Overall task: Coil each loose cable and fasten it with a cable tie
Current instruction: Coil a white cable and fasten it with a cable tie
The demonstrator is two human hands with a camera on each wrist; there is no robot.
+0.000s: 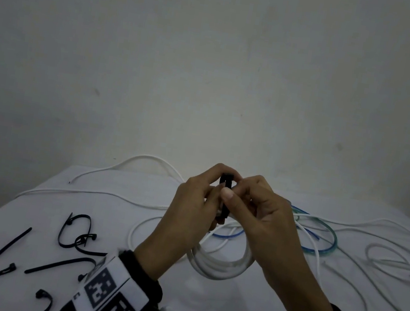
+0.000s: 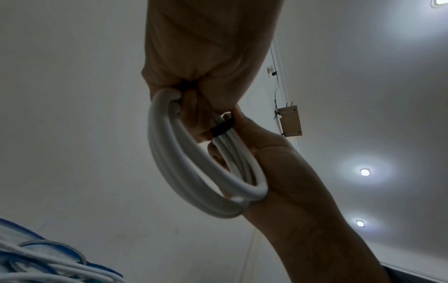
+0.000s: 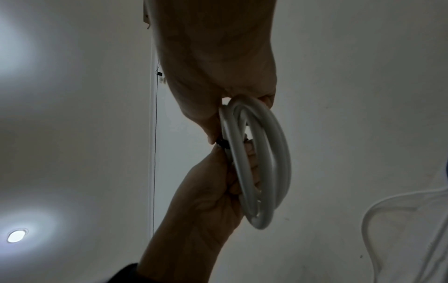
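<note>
Both hands are raised above the white table point(image 1: 114, 211), holding a white cable coil point(image 1: 221, 264) of several loops. A black cable tie point(image 1: 226, 185) wraps the top of the coil. My left hand point(image 1: 199, 200) grips the coil from the left, fingers curled round the bundle beside the tie. The thumb and fingers of my right hand point(image 1: 252, 206) pinch the tie from the right. In the left wrist view the cable coil point(image 2: 194, 162) hangs below the left hand point(image 2: 201, 57), with the cable tie point(image 2: 221, 128) banding its strands. In the right wrist view the cable tie point(image 3: 222, 142) shows as a small dark spot between both hands.
Several spare black cable ties point(image 1: 76, 231) lie on the table's left part. Loose white cables point(image 1: 383, 259) sprawl on the right, with a blue cable point(image 1: 228, 235) and a green cable point(image 1: 330, 237) behind the hands. Another white cable point(image 1: 144, 158) runs along the far edge by the wall.
</note>
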